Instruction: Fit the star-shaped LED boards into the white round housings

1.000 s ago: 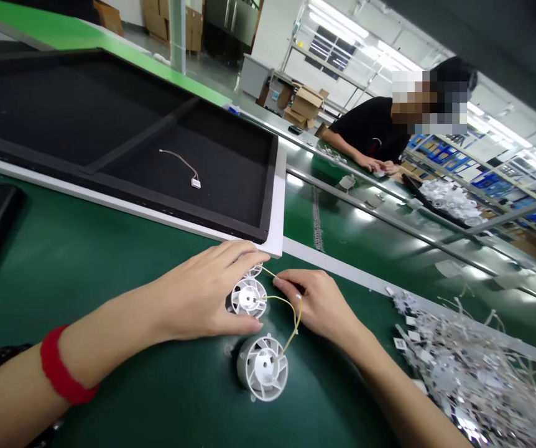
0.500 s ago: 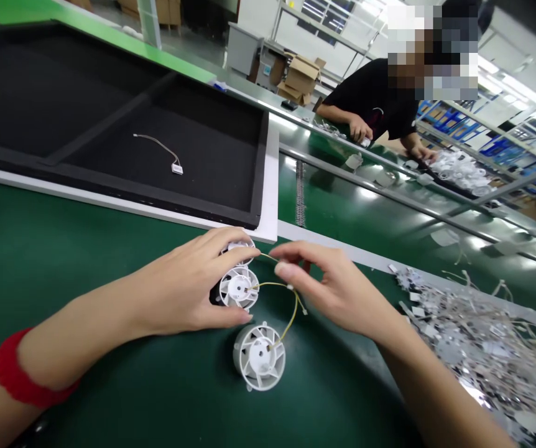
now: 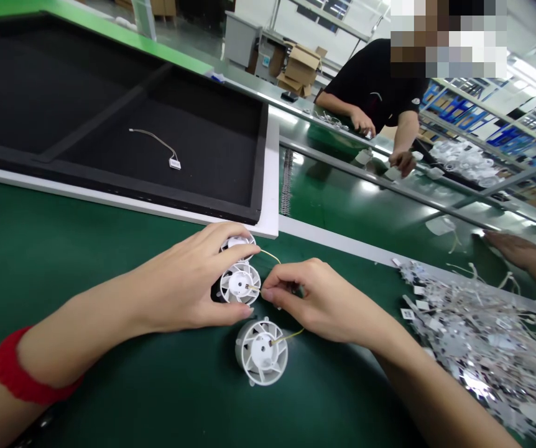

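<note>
My left hand (image 3: 198,283) curls around two white round fans, thumb at the near side and fingers over the far side. The far fan (image 3: 239,244) is partly covered by my fingers. Beside it the middle fan (image 3: 240,284) faces up, showing its hub and spokes. My right hand (image 3: 296,292) pinches the thin yellow wire (image 3: 254,288) of the middle fan close to its rim. A third white fan (image 3: 262,353) stands apart on the green table (image 3: 165,386), nearer me. Its yellow wire runs under my right hand, where its end is hidden.
A black tray (image 3: 212,137) holds a small white wired part (image 3: 175,164). To the right lies a heap of wired metal pieces (image 3: 477,348). Another person's hand (image 3: 520,249) reaches in there. Across the line, a co-worker (image 3: 370,81) handles small parts.
My right hand has moved left and down along the wire to the middle fan's rim. My left hand stays on the fans. Another hand has appeared at the right.
</note>
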`<state>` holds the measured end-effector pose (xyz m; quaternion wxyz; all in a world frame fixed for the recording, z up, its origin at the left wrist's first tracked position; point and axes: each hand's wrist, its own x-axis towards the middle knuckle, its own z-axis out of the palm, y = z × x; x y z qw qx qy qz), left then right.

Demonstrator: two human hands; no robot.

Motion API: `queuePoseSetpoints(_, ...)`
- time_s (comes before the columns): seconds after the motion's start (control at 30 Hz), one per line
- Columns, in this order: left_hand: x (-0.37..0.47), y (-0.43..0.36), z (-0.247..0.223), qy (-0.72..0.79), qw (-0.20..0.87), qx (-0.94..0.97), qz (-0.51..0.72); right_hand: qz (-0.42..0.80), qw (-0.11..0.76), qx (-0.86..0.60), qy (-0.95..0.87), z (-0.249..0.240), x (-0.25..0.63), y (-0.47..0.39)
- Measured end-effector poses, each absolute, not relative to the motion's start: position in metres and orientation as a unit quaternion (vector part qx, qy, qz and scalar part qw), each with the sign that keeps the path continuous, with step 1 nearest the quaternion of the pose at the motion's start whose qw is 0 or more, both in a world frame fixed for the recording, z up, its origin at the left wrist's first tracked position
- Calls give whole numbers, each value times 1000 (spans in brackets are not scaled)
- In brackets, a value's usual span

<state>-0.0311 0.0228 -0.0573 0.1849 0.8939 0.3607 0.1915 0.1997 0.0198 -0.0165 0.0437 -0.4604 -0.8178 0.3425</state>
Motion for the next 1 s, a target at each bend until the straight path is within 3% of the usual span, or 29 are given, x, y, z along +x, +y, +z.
queuePoseSetpoints(0.2, -29, 20, -56, 385, 193, 880, 203, 344, 46, -453, -821, -19, 202, 20)
queuePoseSetpoints(0.47, -32, 23, -55, 375, 196, 889, 174, 13, 68, -299, -952, -29, 203, 10)
queuePoseSetpoints(0.6, -32, 23, -55, 377, 191, 889, 176, -34, 84, -289, -953, -30, 202, 5)
queuePoseSetpoints(0.67, -32, 23, -56, 377, 193, 888, 181, 32, 88, -341, -935, -29, 199, 3)
queuePoseSetpoints(0.8, -33, 24, -58, 379, 189, 888, 180, 297, 84, -485, -818, -26, 194, 4)
queuePoseSetpoints(0.9, -33, 23, -58, 376, 183, 891, 176, 467, 84, -512, -716, -25, 193, 10)
queuePoseSetpoints(1.0, -32, 22, -56, 376, 174, 892, 180, 559, 77, -510, -649, -27, 195, 17)
